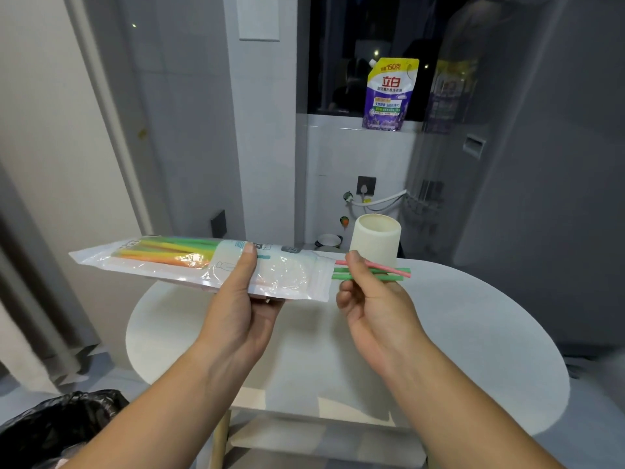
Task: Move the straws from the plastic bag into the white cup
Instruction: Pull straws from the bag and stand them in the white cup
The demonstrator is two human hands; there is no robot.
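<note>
- In front of me stands a round white table with a smooth, faintly glossy top. A pale lower shelf and a light wooden leg show beneath its near edge, at six o'clock.
- On it, at about twelve o'clock by the far rim, a tall off-white cup stands upright with its mouth open. Its base is hidden from me.

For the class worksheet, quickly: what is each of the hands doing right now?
Left hand: grips the plastic bag.
Right hand: pinches three straws, one pink, two green.
</note>
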